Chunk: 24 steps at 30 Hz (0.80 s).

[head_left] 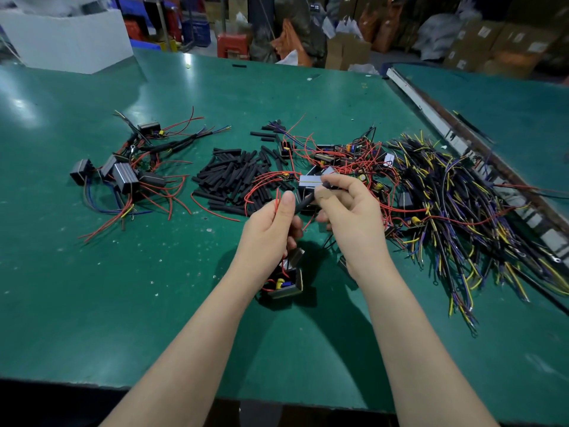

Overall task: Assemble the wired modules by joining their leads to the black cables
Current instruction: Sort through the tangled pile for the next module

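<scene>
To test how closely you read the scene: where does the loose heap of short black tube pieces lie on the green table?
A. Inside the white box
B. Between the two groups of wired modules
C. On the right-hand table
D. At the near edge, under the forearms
B: the heap of black tube pieces lies mid-table, with the left group of wired modules on one side and the tangled modules on the other.

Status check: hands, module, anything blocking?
Left hand pinching red lead; module hanging below it. Right hand gripping black cable. Lead and cable not yet joined. Nothing in the way.
</scene>
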{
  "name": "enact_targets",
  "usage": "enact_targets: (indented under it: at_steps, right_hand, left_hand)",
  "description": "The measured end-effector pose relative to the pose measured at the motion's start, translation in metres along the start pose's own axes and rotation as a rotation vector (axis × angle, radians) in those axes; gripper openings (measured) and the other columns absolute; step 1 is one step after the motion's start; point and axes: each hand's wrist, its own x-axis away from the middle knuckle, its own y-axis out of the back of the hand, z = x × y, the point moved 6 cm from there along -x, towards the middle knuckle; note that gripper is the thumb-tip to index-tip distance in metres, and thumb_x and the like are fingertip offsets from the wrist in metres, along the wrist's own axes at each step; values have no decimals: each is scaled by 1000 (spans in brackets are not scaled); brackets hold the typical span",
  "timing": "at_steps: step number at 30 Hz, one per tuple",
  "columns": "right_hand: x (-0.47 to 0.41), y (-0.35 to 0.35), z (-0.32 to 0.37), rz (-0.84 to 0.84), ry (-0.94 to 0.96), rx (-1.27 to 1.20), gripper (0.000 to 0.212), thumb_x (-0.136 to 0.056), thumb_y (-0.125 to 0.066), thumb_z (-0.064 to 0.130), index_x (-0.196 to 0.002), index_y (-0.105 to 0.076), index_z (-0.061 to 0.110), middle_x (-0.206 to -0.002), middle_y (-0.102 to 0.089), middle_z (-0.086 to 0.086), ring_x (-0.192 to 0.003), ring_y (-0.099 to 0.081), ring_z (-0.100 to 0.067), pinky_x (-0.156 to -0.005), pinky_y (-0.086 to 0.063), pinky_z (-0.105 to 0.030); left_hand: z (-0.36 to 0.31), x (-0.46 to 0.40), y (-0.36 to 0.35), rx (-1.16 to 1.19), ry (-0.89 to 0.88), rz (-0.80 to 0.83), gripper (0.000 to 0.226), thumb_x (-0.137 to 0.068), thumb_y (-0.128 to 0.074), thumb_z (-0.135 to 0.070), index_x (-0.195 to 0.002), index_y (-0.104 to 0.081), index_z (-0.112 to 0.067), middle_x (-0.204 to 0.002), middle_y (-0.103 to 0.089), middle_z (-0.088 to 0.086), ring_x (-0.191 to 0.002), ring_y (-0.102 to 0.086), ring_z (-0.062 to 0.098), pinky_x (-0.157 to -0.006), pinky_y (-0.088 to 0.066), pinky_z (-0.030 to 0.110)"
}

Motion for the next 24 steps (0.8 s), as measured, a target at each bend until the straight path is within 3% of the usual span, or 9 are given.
enact_targets:
  at_steps: [3, 8, 12, 15, 20, 24]
  right_hand:
    - [1, 1, 4, -15, 84, 123, 18, -90, -63, 14, -93, -60, 31, -69, -65, 12, -61, -53, -5, -68, -49, -36]
    - [2, 0, 12, 26, 192, 155, 25, -88, -64, 15, -99, -55, 35, -67, -64, 16, -57, -52, -1, -64, -41, -17]
    - [7, -20, 4, 230, 132, 201, 30, -89, -65, 15, -107, -50, 34, -66, -66, 11, -61, -57, -5, -74, -46, -31]
    - [6, -20, 2, 266, 89, 159, 30, -90, -66, 16, -113, -50, 27, -67, -66, 10, -61, -55, -5, -71, -45, -27]
    - [5, -21, 1, 303, 40, 91, 16, -92, -63, 13, -100, -58, 26, -71, -67, 9, -56, -54, 1, -55, -42, -12]
    - [2, -14, 6, 236, 86, 71, 17, -97, -55, 15, -93, -66, 27, -72, -66, 12, -60, -55, 4, -55, -42, -9]
  left_hand:
    - [-1, 0, 5, -19, -25, -53, 47, -98, -36, -50, -70, -56, -17, -55, -60, -8, -45, -49, 6, -42, -39, 17]
    - [0, -2, 6, -107, -75, -76, 47, -99, -39, -44, -77, -64, -12, -56, -64, -5, -48, -53, 6, -50, -42, 16]
    - [-2, -2, 7, -101, -108, -96, 45, -101, -37, -42, -72, -62, -17, -53, -60, -7, -46, -52, 7, -51, -44, 20]
    - [-2, -2, 9, -57, -102, -117, 46, -100, -36, -43, -72, -62, -18, -52, -59, -7, -47, -52, 8, -50, -44, 19]
    - [-4, -2, 12, -125, -145, -175, 49, -98, -36, -48, -70, -57, -13, -54, -55, -10, -57, -48, 13, -59, -41, 32]
    - [-5, -1, 10, -172, -160, -154, 58, -91, -32, -58, -73, -59, -9, -56, -52, -8, -60, -45, 15, -59, -38, 30]
